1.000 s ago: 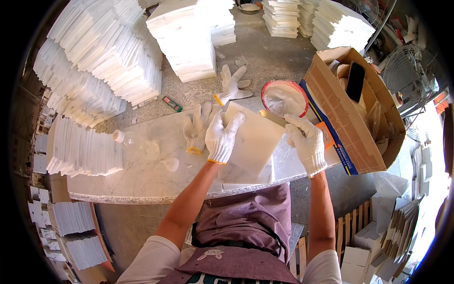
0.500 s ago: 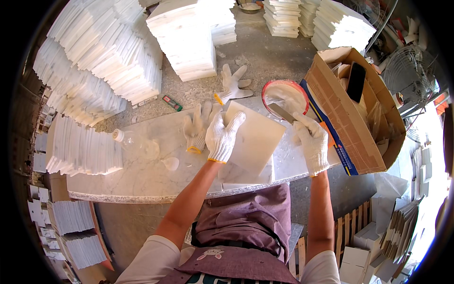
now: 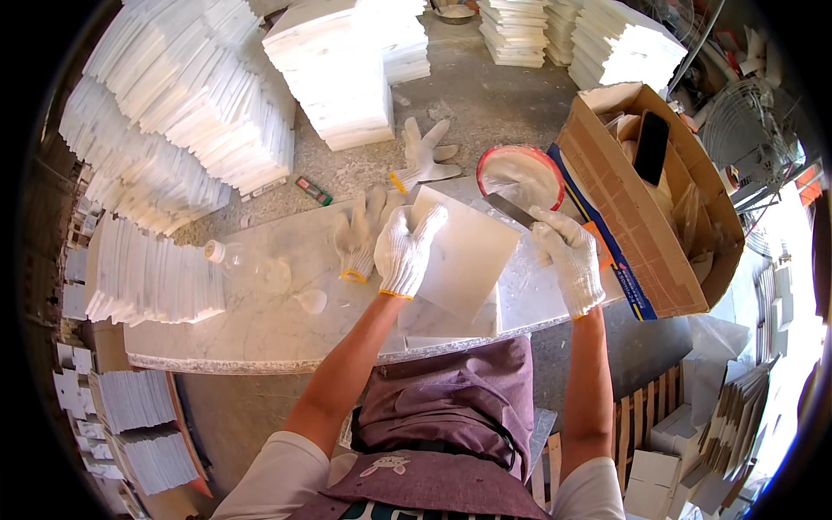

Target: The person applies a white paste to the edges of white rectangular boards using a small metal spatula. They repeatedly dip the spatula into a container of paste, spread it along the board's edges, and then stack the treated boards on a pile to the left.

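Note:
My left hand (image 3: 406, 251), in a white knitted glove, grips a white square tile (image 3: 468, 251) by its left edge, thumb on its face. The tile is tilted above the marble tabletop (image 3: 234, 334), over another pale slab (image 3: 451, 328). In my gloved right hand (image 3: 568, 260) is a narrow metal putty knife (image 3: 510, 210); the fingers hide its handle. Its blade points up and left, beside the tile's upper right corner. Just beyond the blade lies a red-rimmed bowl (image 3: 520, 178) of whitish paste.
Loose gloves (image 3: 425, 154) lie beyond my left hand. A clear bottle (image 3: 247, 264) and a small white piece (image 3: 311, 301) are on the left. Tall tile stacks (image 3: 334, 78) line the far side. An open cardboard box (image 3: 646, 225) with a phone (image 3: 651, 147) stands at right.
The putty knife and right hand have shifted slightly left, and the blade's angle has changed a little. The tile's tilt has changed slightly in my left hand.

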Demonstrator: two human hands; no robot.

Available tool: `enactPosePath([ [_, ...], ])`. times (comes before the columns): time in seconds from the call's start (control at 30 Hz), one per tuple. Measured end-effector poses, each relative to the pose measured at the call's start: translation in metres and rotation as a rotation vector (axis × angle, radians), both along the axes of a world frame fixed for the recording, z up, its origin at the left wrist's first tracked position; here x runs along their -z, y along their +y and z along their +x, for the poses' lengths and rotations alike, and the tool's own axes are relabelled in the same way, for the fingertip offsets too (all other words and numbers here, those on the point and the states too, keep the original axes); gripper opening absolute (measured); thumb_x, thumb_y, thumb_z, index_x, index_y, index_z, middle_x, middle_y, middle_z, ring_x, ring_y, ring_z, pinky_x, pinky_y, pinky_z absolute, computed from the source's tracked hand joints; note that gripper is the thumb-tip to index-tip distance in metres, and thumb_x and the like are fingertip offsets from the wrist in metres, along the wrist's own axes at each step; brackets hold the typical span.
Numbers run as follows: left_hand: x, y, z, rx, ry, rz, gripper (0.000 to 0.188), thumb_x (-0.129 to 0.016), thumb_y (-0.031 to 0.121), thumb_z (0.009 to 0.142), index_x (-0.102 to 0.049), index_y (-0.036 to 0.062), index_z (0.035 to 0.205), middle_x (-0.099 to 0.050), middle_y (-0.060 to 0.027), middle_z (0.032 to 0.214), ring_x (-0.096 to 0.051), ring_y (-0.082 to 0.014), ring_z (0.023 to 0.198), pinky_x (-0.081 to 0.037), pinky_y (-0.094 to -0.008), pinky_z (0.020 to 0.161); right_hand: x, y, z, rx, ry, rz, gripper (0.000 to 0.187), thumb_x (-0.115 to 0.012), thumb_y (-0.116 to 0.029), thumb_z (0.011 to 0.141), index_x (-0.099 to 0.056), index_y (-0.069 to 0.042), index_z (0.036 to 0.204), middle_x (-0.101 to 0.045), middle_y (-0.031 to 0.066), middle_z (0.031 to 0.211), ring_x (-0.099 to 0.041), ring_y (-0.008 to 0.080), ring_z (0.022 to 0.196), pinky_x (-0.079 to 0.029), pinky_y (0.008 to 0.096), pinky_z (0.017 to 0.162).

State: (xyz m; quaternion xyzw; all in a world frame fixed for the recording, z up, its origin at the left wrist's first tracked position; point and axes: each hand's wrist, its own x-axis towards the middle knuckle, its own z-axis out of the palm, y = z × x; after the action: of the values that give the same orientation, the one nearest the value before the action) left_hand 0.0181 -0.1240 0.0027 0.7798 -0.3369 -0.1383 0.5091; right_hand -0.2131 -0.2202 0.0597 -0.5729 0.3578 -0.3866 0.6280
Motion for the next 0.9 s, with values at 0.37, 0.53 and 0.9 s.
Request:
enactPosePath([
  [0.37, -0.012, 0.001, -0.003, -0.002, -0.015, 0.035, 0.054, -0.071, 0.057, 0.082, -0.063, 0.0044, 0.087, -0.066, -0.0146, 0.073, -0.064, -0.0332, 0.069, -0.049, -0.0412, 0.065, -0.028, -0.033, 0.019, -0.256, 0.355, -0.375, 0.025, -0.061, -0.008, 0.091, -0.07, 0.003, 0.112, -0.066, 0.0009, 0.084, -0.051, 0.0048, 0.064, -0.043, 0.0218, 0.057],
  [0.53, -0.027, 0.002, -0.009, -0.018, -0.036, 0.103, 0.055, -0.071, 0.058, 0.082, -0.064, 0.0044, 0.088, -0.067, -0.0138, 0.073, -0.065, -0.033, 0.069, -0.049, -0.0414, 0.065, -0.027, -0.036, 0.026, -0.215, 0.399, -0.398, 0.024, -0.06, -0.009, 0.091, -0.071, 0.001, 0.108, -0.068, 0.0022, 0.088, -0.054, 0.0058, 0.068, -0.044, 0.0222, 0.06],
  [0.9, -0.03, 0.002, -0.009, -0.005, -0.035, 0.133, 0.053, -0.071, 0.054, 0.084, -0.065, 0.0022, 0.092, -0.069, -0.0124, 0.079, -0.064, -0.026, 0.073, -0.049, -0.037, 0.07, -0.03, -0.031, 0.029, -0.126, 0.493, -0.452, 0.024, -0.061, -0.014, 0.09, -0.073, -0.006, 0.108, -0.069, 0.0087, 0.093, -0.063, 0.0165, 0.077, -0.049, 0.0292, 0.07],
])
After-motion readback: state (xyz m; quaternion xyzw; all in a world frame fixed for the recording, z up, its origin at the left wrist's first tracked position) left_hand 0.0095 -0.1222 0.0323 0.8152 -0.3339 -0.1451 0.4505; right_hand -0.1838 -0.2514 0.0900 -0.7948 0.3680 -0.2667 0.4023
